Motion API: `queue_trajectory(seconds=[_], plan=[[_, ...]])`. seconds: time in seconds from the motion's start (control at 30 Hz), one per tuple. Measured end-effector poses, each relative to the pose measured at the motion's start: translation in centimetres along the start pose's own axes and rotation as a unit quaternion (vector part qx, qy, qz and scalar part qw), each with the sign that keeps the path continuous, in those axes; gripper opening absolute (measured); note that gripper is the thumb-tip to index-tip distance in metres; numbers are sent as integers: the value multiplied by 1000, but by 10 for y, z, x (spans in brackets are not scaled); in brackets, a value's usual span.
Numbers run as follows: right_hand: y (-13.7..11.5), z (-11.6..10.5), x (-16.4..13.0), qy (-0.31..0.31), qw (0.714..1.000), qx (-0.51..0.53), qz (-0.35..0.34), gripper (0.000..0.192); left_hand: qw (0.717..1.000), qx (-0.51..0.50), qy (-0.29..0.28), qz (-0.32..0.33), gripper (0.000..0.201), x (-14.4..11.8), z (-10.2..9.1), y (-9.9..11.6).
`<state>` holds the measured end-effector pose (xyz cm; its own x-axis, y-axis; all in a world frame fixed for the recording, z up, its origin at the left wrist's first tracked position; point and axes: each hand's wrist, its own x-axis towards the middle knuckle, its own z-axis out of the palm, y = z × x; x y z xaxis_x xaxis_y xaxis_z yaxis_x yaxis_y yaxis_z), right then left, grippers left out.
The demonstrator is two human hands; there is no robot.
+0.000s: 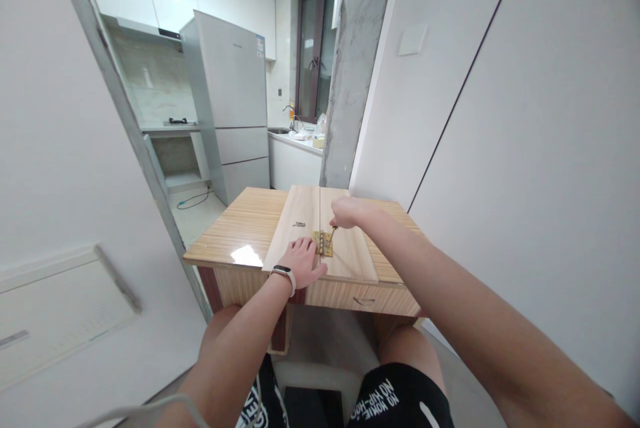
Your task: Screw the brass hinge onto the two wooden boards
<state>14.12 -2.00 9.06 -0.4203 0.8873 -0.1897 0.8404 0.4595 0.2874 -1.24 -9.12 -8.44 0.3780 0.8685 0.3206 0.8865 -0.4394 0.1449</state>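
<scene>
Two pale wooden boards (300, 228) lie side by side on a small wooden table (240, 228). A brass hinge (323, 243) spans the seam between them. My left hand (301, 260), with a watch on its wrist, lies flat on the left board, fingers touching the hinge's left edge. My right hand (345, 212) is closed around a screwdriver (332, 235) whose tip points down onto the right side of the hinge. A small metal piece (299, 223) lies on the left board further back.
The table has a drawer front (365, 298) facing me, above my knees. A grey concrete column (353, 68) and white walls stand behind and to the right. To the left a doorway opens onto a kitchen with a fridge (235, 101) and counter (295, 148).
</scene>
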Motion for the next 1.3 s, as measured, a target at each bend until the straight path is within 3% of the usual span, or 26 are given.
queue_trajectory(seconds=[0.27, 0.37, 0.5, 0.73, 1.1, 1.3], plan=[[0, -6, -11, 21, 998, -30, -56, 28, 1000, 0, 10, 6, 55, 0, 2, -1], [3, -2, -10, 31, 998, 2, -50, 31, 1000, -1, 10, 6, 56, 1, 2, -1], [1, -1, -4, 9, 1000, 8, -4, 51, 1000, -5, 6, 4, 55, 0, 0, -1], [-4, 6, 9, -3, 999, -35, -3, 41, 1000, -5, 6, 4, 55, 0, 1, 0], [0, -6, -13, 37, 998, -21, -45, 23, 1000, 6, 19, 18, 54, 0, 4, -3], [0, 5, -5, 51, 998, 38, 10, 56, 1000, 3, 11, 14, 53, 0, 1, -2]])
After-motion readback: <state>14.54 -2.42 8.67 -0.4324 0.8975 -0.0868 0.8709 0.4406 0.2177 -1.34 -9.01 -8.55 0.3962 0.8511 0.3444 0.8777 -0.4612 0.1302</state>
